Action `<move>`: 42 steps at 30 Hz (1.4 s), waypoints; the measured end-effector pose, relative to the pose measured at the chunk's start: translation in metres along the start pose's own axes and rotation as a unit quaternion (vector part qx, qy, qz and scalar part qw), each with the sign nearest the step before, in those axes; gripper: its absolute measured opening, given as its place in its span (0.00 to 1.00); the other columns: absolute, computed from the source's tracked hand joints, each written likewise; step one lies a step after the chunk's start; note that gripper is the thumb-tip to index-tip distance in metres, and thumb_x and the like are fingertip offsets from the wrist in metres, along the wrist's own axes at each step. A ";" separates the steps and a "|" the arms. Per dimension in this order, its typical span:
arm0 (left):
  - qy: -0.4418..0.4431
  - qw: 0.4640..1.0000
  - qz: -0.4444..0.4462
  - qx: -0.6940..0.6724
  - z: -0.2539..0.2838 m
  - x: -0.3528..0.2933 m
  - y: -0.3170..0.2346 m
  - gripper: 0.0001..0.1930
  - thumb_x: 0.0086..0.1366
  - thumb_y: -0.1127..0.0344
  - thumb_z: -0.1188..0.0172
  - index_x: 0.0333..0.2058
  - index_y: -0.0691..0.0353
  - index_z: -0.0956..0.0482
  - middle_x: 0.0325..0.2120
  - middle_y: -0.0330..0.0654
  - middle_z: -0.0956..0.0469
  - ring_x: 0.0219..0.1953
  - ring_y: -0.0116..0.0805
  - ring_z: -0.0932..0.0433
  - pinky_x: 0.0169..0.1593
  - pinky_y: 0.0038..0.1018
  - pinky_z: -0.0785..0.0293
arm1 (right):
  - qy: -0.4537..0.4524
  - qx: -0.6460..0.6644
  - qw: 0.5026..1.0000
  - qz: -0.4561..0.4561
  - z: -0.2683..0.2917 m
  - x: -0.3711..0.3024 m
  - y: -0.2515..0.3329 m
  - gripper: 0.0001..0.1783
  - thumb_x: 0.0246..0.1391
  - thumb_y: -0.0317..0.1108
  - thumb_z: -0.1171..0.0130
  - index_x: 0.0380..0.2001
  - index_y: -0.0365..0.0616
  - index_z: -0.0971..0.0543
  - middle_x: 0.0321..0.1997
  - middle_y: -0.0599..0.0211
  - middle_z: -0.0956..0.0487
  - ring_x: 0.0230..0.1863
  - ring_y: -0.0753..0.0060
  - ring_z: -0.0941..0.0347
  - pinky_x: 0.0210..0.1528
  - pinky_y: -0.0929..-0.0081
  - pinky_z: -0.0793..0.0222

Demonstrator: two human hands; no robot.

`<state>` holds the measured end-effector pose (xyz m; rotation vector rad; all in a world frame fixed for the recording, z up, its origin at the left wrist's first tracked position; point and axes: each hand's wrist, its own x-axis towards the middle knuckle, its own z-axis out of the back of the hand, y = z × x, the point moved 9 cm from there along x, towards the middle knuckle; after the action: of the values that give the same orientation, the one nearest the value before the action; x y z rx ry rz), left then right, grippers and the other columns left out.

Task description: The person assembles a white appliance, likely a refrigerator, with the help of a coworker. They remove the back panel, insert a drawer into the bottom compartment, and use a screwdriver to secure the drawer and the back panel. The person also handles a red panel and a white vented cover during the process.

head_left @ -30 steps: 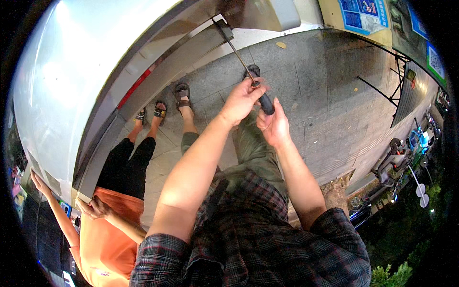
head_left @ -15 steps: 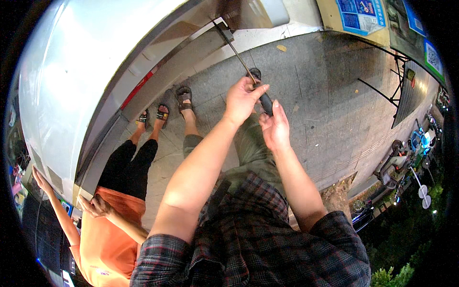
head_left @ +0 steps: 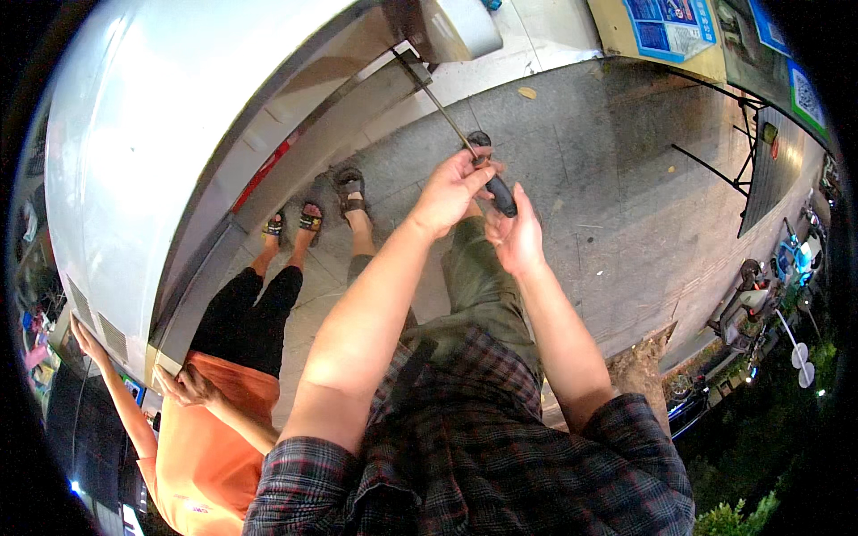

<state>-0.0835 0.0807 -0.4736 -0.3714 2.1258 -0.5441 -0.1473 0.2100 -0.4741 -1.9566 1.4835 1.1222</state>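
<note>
A long screwdriver [head_left: 502, 196] with a black handle and thin metal shaft slants up and to the left in front of me. My left hand [head_left: 444, 194] is closed around the place where the shaft meets the handle, thumb on top. At the handle's butt end, my right hand [head_left: 519, 239] holds it between thumb and curled fingers. The shaft's far end reaches the underside edge of a large white metal cabinet [head_left: 161, 116], near a dark bracket [head_left: 413, 71]. Whether the tip sits in a screw is too small to tell.
On the left a person in an orange shirt [head_left: 214, 447] has both hands on the cabinet's edge. Grey paving [head_left: 590, 170] lies below. A folding rack [head_left: 751, 170] stands at the right, with parked scooters [head_left: 746, 304] beyond. A dry leaf [head_left: 527, 92] lies on the paving.
The cabinet and the floor have shifted slightly in view. My right hand has moved a little down at the handle's end. Both hands stay on the screwdriver.
</note>
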 end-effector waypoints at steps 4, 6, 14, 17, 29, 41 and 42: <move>-0.057 0.990 0.026 0.125 0.005 0.001 0.002 0.15 0.71 0.62 0.35 0.52 0.61 0.22 0.42 0.38 0.16 0.41 0.23 0.20 0.43 0.20 0.27 | -0.121 -0.049 0.978 0.162 -0.003 0.000 0.009 0.25 0.72 0.55 0.49 0.55 0.45 0.31 0.32 0.68 0.23 0.25 0.78 0.32 0.26 0.78 0.39; -0.063 0.992 0.004 0.105 -0.001 0.002 -0.001 0.14 0.71 0.62 0.35 0.51 0.61 0.21 0.42 0.38 0.15 0.41 0.22 0.20 0.43 0.20 0.27 | 0.016 0.025 0.997 0.067 0.029 0.014 -0.004 0.25 0.72 0.53 0.48 0.57 0.45 0.31 0.36 0.67 0.22 0.29 0.78 0.30 0.29 0.77 0.36; -0.041 0.994 0.011 0.098 0.000 0.004 0.000 0.18 0.71 0.66 0.35 0.56 0.65 0.26 0.40 0.37 0.17 0.39 0.24 0.21 0.40 0.22 0.23 | -0.135 -0.085 0.981 0.109 0.006 -0.003 0.013 0.22 0.74 0.53 0.52 0.52 0.45 0.27 0.30 0.67 0.25 0.22 0.77 0.35 0.25 0.79 0.40; -0.018 0.999 0.001 0.029 0.000 0.002 -0.001 0.16 0.71 0.68 0.36 0.54 0.65 0.24 0.39 0.36 0.17 0.39 0.23 0.21 0.42 0.22 0.24 | -0.052 0.035 0.998 -0.001 0.002 0.007 0.002 0.21 0.74 0.52 0.52 0.47 0.44 0.25 0.29 0.71 0.26 0.22 0.79 0.36 0.25 0.80 0.41; -0.062 0.993 0.006 0.097 0.013 0.008 -0.005 0.16 0.71 0.64 0.35 0.52 0.67 0.22 0.41 0.44 0.14 0.44 0.31 0.16 0.49 0.25 0.25 | -0.188 -0.023 0.976 0.109 -0.043 -0.005 0.010 0.24 0.72 0.56 0.49 0.42 0.43 0.29 0.24 0.70 0.31 0.18 0.80 0.42 0.21 0.81 0.46; -0.072 0.995 0.003 0.062 0.016 0.010 -0.009 0.09 0.72 0.67 0.36 0.46 0.64 0.18 0.34 0.35 0.17 0.33 0.21 0.23 0.37 0.20 0.26 | -0.173 -0.033 0.983 0.046 -0.019 0.003 0.003 0.18 0.73 0.51 0.48 0.42 0.46 0.31 0.24 0.74 0.32 0.21 0.81 0.41 0.23 0.83 0.45; -0.062 0.996 0.001 0.058 0.018 0.012 -0.007 0.09 0.72 0.67 0.36 0.46 0.64 0.18 0.34 0.35 0.17 0.33 0.21 0.23 0.38 0.20 0.26 | -0.147 -0.020 0.989 0.031 -0.015 0.002 0.000 0.18 0.73 0.51 0.47 0.42 0.47 0.31 0.24 0.75 0.33 0.21 0.81 0.41 0.23 0.83 0.46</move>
<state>-0.0752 0.0647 -0.4878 -0.3290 1.9654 -0.6230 -0.1422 0.1974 -0.4674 -1.6916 1.3800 1.4071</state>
